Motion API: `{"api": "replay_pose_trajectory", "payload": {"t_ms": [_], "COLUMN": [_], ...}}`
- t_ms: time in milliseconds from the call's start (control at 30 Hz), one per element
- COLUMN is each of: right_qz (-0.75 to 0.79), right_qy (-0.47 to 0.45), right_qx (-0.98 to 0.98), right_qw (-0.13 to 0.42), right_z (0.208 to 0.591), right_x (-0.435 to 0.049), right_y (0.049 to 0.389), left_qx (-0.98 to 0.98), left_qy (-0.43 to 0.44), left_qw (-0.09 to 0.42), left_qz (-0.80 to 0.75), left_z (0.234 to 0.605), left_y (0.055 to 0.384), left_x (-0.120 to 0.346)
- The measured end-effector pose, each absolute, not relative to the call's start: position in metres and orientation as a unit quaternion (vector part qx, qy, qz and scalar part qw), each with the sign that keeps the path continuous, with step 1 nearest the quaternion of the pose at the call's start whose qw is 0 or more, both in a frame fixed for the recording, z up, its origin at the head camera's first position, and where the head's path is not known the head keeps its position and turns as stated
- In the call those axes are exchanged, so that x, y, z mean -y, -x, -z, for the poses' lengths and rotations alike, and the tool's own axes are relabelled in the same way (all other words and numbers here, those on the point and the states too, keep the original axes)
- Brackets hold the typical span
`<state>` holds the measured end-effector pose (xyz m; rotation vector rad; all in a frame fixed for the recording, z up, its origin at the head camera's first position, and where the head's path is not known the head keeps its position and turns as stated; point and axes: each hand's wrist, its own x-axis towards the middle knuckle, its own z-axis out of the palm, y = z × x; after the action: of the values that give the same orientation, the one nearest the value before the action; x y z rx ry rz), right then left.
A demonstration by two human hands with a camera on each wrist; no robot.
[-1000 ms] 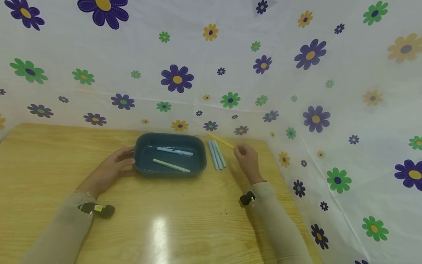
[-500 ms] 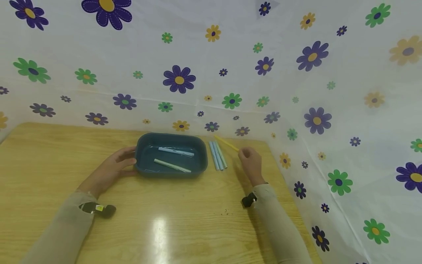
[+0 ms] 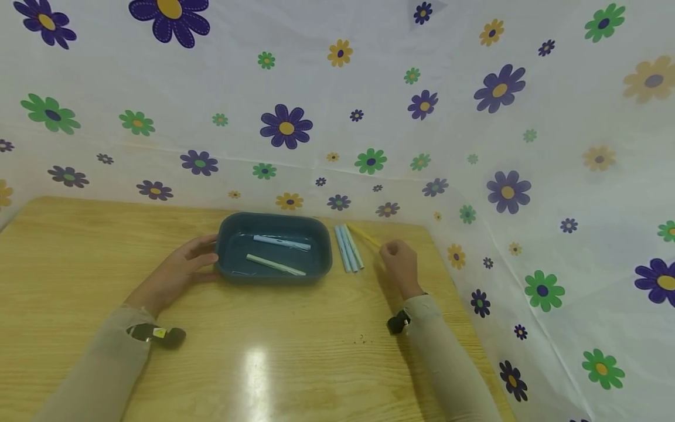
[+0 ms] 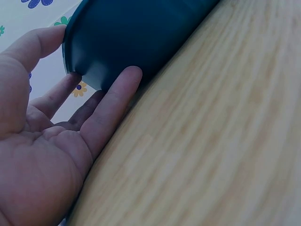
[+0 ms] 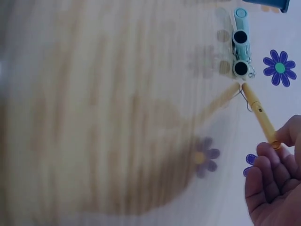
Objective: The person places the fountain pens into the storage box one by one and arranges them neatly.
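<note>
My right hand [image 3: 399,261] pinches one end of a yellow pen [image 5: 258,113] between thumb and fingers. The pen slants down, and its far end meets its reflection on the tabletop. Just left of it lie two light blue pens [image 3: 345,252] and a pale green pen [image 3: 354,249], side by side. A dark blue-green bin [image 3: 274,279] stands to their left, holding a blue pen [image 3: 282,242] and a pale green pen [image 3: 274,265]. At the bin's left end is my left hand [image 3: 187,264], fairly straight fingertips against the outer wall, thumb at the rim.
The glossy wooden table [image 3: 295,351] ends at a white flowered cloth [image 3: 232,76] behind the bin and along the right side. Small dark specks [image 3: 361,339] mark the tabletop in front of my right hand.
My right hand has shifted slightly right with the yellow pen, and the pen's far end has come down beside the loose pens. My left hand stays at the bin.
</note>
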<state>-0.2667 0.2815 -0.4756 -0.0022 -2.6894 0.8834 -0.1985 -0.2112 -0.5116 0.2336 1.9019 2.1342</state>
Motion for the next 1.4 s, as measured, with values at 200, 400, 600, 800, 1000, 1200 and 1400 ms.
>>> {"api": "replay_pose_trajectory", "payload": {"t_ms": [200, 400, 600, 800, 1000, 1200, 1400], "right_qz": [-0.28, -0.291, -0.284, -0.27, -0.259, -0.245, -0.249], "right_qy": [-0.007, 0.008, 0.006, -0.003, -0.016, -0.012, -0.024], "right_qx": [0.953, 0.956, 0.958, 0.963, 0.966, 0.969, 0.968], "right_qw": [0.115, 0.044, 0.028, 0.016, 0.013, -0.004, -0.004], "right_z": [0.473, 0.476, 0.476, 0.474, 0.473, 0.472, 0.469], "right_x": [-0.277, -0.273, -0.268, -0.262, -0.261, -0.259, -0.254], "right_y": [0.263, 0.257, 0.255, 0.254, 0.253, 0.254, 0.251], "left_qx": [-0.654, -0.655, -0.656, -0.645, -0.643, -0.648, -0.651], "left_qy": [-0.081, -0.079, -0.081, -0.086, -0.085, -0.088, -0.082], "left_qw": [0.134, 0.14, 0.139, 0.135, 0.134, 0.133, 0.134], "left_qz": [-0.74, -0.739, -0.738, -0.747, -0.749, -0.745, -0.743], "left_z": [0.512, 0.512, 0.512, 0.515, 0.515, 0.513, 0.512], "left_y": [0.2, 0.2, 0.199, 0.2, 0.2, 0.2, 0.2], "left_x": [0.211, 0.211, 0.211, 0.21, 0.209, 0.21, 0.21]}}
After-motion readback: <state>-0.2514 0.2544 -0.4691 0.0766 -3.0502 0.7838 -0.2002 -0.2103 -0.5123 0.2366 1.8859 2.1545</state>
